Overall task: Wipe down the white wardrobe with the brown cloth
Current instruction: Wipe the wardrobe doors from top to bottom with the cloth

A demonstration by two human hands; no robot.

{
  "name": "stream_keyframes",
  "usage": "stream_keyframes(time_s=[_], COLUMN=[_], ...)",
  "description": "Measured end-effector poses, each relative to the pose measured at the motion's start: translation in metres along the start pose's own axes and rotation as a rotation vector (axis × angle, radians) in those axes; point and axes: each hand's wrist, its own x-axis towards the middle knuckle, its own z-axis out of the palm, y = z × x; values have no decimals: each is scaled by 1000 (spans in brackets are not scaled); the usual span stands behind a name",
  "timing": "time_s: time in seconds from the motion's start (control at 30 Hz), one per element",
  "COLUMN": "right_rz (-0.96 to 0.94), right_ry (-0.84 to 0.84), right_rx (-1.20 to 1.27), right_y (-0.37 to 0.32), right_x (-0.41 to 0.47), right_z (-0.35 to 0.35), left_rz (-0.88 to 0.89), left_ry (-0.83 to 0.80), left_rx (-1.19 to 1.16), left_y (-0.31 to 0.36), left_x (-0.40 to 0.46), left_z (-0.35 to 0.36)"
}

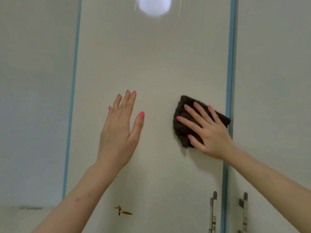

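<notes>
R hand (212,132) is pressing the brown cloth (182,118) flat against the white wardrobe (151,64), on the middle door, close to its R edge. Fingers (191,122) are spreading wide over the cloth, palm down, pinning it rather than gripping it; thumb is lying along the lower edge. Cloth is sitting bunched, w/ its far corner just touching the blue strip (230,64) that runs down btwn this door and the next.

L hand (120,130) is hovering beside it, open, fingers loosely together and pointing up, holding nothing. Can't tell if it's touching the door or just near it.

Key relation: cloth is lying under the R hand at the R side of the panel, so the unwiped width is stretching away to the L, toward the L hand. Long run of the door is vertical. Judging from that, next stroke probably wants to go leftward or up/down along the blue strip.

Two handles (213,211) are sitting well below. Small orange-brown mark (122,211) is showing low on the door.
</notes>
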Motion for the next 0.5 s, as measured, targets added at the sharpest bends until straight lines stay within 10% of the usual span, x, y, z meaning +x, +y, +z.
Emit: stream_keyframes(time_s=[0.17, 0.37, 0.5], right_rz=[572, -293, -141], right_ry=[212, -18, 73], right_rx=[128, 87, 43], right_y=[-62, -131, -100], right_x=[68, 27, 91], right_z=[13, 34, 21], left_rz=[-32, -82, -74], left_ry=[17, -5, -28], left_rx=[-10, -30, -22], left_y=[-14, -40, -57], left_x=[-14, -18, -11], left_z=[-7, -24, -38])
